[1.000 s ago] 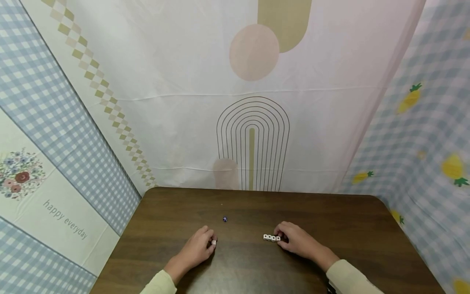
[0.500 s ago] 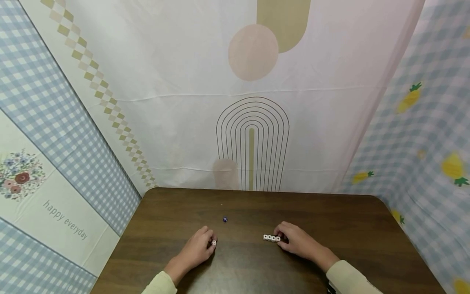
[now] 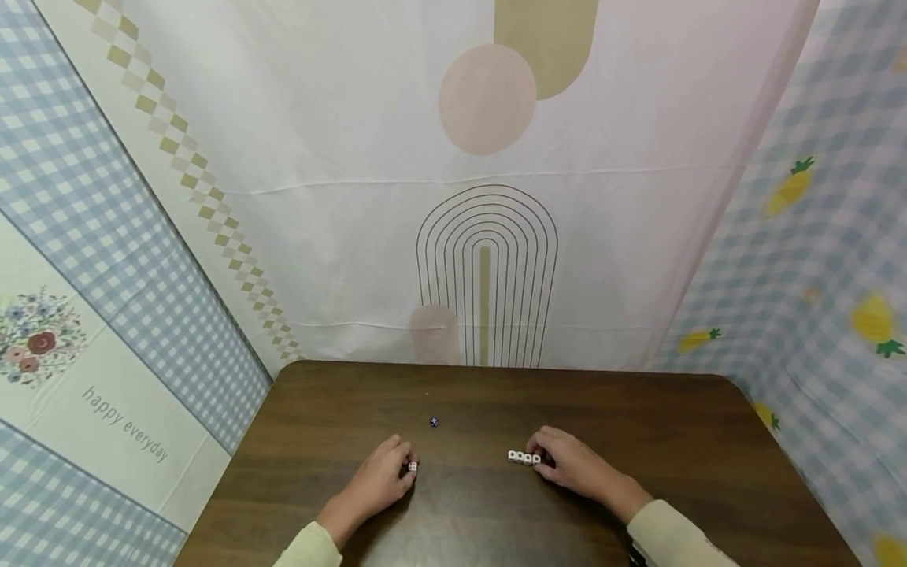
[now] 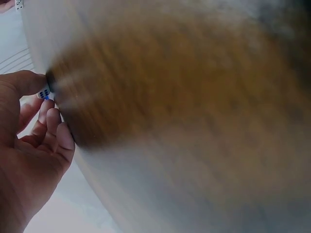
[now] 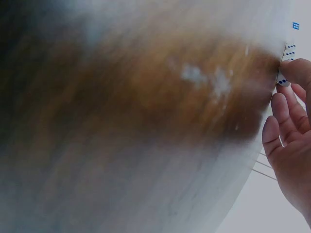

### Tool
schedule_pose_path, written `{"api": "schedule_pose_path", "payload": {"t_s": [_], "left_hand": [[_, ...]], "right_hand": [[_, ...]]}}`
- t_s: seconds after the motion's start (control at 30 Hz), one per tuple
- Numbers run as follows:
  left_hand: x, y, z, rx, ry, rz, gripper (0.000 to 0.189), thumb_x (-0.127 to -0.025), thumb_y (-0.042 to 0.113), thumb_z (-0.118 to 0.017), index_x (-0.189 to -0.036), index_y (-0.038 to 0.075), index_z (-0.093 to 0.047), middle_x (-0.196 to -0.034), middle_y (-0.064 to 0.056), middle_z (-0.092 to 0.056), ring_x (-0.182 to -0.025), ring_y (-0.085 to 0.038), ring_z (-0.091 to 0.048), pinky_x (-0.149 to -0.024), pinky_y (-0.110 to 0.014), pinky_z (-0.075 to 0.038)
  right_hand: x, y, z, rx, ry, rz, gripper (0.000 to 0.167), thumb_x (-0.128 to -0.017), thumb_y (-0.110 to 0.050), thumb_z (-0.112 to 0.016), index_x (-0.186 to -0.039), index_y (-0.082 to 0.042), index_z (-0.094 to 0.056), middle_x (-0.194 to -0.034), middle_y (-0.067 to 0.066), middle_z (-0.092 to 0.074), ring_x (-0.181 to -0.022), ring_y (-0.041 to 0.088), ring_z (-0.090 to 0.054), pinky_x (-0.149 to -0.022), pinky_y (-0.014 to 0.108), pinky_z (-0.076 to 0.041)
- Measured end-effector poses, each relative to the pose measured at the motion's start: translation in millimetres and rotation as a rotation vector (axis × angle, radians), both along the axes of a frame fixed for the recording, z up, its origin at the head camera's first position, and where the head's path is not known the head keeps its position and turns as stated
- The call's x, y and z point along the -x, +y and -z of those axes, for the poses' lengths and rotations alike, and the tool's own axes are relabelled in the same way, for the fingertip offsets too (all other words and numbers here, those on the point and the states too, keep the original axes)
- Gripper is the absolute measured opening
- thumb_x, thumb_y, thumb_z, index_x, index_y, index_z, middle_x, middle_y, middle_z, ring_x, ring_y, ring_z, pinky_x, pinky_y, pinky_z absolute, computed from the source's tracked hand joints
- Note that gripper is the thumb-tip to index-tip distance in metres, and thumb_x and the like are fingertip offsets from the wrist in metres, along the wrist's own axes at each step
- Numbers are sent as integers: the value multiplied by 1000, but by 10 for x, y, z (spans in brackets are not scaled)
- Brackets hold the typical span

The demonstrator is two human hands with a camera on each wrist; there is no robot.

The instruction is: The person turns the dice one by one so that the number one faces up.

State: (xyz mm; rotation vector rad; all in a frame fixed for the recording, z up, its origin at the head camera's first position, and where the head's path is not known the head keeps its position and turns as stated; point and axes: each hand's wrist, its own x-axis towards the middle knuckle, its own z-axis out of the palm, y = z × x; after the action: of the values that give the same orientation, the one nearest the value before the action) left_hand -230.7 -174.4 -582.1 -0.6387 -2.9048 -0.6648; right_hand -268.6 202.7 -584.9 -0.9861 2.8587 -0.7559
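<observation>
My left hand [image 3: 379, 476] pinches a white die [image 3: 412, 466] between thumb and index finger at the tabletop. The left wrist view shows the dark pips on this white die [image 4: 43, 91] beside the thumb. To the right, several white dice [image 3: 520, 457] stand in a short row on the table. My right hand [image 3: 567, 459] has its thumb and fingers on the right end of that row, pinching the end die [image 5: 283, 82]. A dark blue die [image 3: 434, 422] lies farther back, between the two hands and touched by neither.
The brown wooden table [image 3: 468, 528] has rounded far corners. Behind it hangs a pale patterned cloth [image 3: 354, 260]. Blue checked cloths hang at the left and at the right [image 3: 765, 315]. A tiny pale speck lies near the table's back edge.
The head view has shifted very slightly. Both hands and all the dice stay in place.
</observation>
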Motion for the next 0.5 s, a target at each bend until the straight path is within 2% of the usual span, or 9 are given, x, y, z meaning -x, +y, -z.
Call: {"api": "schedule_pose_path", "payload": {"t_s": [0.2,0.5], "left_hand": [[-2,8,7,-11,23,2,16,-84,10,-77,-91,16,-64,-90,7,-53,-86,-9,-55,-76,-32,-51],[-1,7,9,-19,21,0,16,-84,8,-78,-90,15,-65,-90,6,-53,-85,-10,-56,-77,-33,-51]], "right_hand": [[-13,-9,-13,4,19,-16,17,-90,-12,-78,-100,-19,-66,-94,-10,-58,-84,1,-55,-71,22,-50],[2,-14,5,-18,22,-9,17,-90,-18,-79,-100,-19,-65,-94,-11,-56,-83,-1,-51,-71,23,-49]]}}
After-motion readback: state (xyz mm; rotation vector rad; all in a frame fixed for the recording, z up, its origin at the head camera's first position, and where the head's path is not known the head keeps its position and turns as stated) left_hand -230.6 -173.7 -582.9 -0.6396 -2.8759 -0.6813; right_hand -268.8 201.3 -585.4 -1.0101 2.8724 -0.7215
